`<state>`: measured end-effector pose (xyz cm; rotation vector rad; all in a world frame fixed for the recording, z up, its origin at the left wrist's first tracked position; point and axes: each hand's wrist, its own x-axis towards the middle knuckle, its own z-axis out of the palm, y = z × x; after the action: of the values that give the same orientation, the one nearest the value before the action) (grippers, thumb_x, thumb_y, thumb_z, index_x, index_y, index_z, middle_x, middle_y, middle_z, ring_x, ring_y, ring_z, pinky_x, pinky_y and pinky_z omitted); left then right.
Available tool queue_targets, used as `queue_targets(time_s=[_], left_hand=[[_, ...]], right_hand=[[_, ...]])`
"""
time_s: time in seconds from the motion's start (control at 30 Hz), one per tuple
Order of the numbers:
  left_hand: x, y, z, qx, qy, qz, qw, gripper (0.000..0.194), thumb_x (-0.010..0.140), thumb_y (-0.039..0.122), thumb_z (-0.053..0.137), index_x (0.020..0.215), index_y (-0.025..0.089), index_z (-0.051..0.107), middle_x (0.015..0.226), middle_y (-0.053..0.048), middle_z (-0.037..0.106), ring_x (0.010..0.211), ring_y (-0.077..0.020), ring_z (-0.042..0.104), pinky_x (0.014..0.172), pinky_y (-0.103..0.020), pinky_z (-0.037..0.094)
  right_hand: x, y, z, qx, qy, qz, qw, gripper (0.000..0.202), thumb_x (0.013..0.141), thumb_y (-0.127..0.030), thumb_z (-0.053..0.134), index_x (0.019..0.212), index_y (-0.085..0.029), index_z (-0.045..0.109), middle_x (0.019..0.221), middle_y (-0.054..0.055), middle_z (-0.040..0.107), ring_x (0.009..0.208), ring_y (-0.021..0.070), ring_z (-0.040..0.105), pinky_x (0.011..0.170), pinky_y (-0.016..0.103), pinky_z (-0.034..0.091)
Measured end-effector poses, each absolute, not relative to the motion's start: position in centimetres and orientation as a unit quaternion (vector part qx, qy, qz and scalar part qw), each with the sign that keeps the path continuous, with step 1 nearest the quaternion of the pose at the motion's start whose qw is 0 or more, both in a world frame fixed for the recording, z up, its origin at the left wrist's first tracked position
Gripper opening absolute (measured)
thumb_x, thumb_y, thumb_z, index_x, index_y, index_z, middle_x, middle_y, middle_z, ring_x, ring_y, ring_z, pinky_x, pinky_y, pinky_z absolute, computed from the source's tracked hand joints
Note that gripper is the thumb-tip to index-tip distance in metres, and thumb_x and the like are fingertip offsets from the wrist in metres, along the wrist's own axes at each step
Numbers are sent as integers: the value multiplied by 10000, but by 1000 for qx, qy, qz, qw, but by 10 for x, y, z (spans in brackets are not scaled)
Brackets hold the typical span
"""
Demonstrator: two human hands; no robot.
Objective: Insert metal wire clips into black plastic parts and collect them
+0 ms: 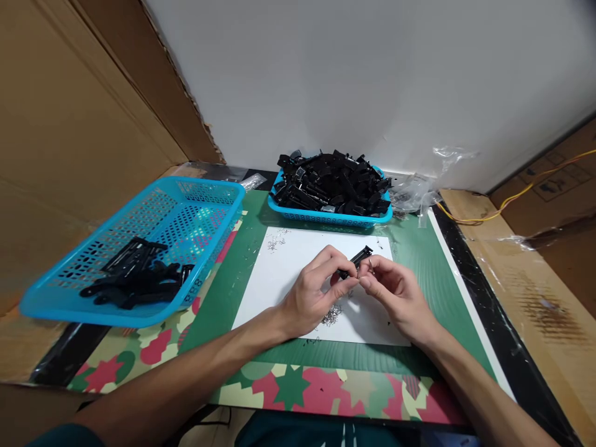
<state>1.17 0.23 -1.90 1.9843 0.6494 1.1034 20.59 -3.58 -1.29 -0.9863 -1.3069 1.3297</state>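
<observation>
Above the white sheet (265, 285), my left hand (316, 288) is closed around a slim black plastic part (362, 254), whose far end sticks out up and to the right. My right hand (398, 295) meets it at the part's near side, thumb and forefinger pinched together. A small thin metal bit seems to show at those fingertips, too small to name. Below my left hand lies a little heap of tiny metal pieces (331, 315). More tiny metal pieces (275, 241) are scattered at the sheet's far left corner.
A blue basket (333, 217) heaped with black parts (333, 180) stands at the back. At left, a larger blue basket (139, 318) holds several black parts (139, 279). Clear plastic bags (414, 192) and a yellow cable (516, 197) lie at right, beside cardboard (526, 267).
</observation>
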Motion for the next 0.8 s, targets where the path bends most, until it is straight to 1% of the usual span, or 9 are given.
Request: queue_targets(time_s=[0.07, 0.2, 0.33, 0.47, 0.6, 0.7, 0.8], left_hand=[[12, 2, -19, 778, 258, 431, 378, 77, 1047, 249, 618, 1028, 182, 653, 968, -40, 586, 889, -150, 551, 742, -262, 460], [13, 2, -20, 782, 272, 421, 370, 92, 1057, 254, 595, 1020, 181, 637, 975, -38, 581, 874, -146, 548, 744, -263, 465], [13, 1, -21, 799, 293, 395, 345, 93, 1062, 256, 584, 1031, 180, 628, 979, -36, 566, 864, -144, 567, 739, -263, 484], [13, -1, -21, 844, 293, 353, 279, 60, 1059, 188, 547, 1061, 174, 606, 997, -45, 575, 856, -160, 588, 737, -290, 508], [13, -3, -21, 879, 292, 319, 201, 125, 1029, 94, 515, 1107, 158, 589, 1016, -66, 592, 882, -195, 601, 762, -331, 539], [13, -3, -21, 887, 295, 303, 187, 156, 1014, 72, 498, 1102, 155, 597, 1007, -67, 589, 873, -202, 606, 770, -340, 549], [13, -2, -20, 884, 297, 301, 201, 136, 1031, 119, 513, 1099, 146, 628, 1004, -72, 598, 868, -200, 612, 774, -336, 546]], right_hand=[[208, -37, -13, -421, -568, 510, 489, 123, 987, -347, 703, 942, -233, 688, 839, -9, 585, 737, 139, 487, 665, 268, 413], [214, -39, -11, -451, -655, 380, 473, 60, 1008, -255, 661, 985, -237, 713, 827, -8, 599, 705, 136, 492, 636, 285, 392], [219, -41, -6, -462, -702, 291, 457, 109, 1010, -206, 640, 1074, -230, 725, 857, 10, 647, 724, 147, 546, 639, 295, 422], [221, -41, -4, -462, -731, 252, 435, 95, 1018, -221, 639, 1066, -228, 721, 853, 17, 656, 720, 158, 583, 637, 301, 456], [223, -40, -7, -466, -755, 237, 395, 97, 1047, -221, 580, 1045, -234, 677, 877, 32, 673, 738, 171, 621, 661, 309, 485], [225, -40, -10, -464, -784, 225, 347, 130, 1066, -216, 511, 1076, -237, 639, 942, 55, 693, 798, 184, 653, 692, 313, 495], [228, -39, -10, -469, -795, 220, 316, 129, 1054, -206, 493, 1075, -233, 617, 961, 61, 695, 799, 182, 645, 697, 312, 487]])
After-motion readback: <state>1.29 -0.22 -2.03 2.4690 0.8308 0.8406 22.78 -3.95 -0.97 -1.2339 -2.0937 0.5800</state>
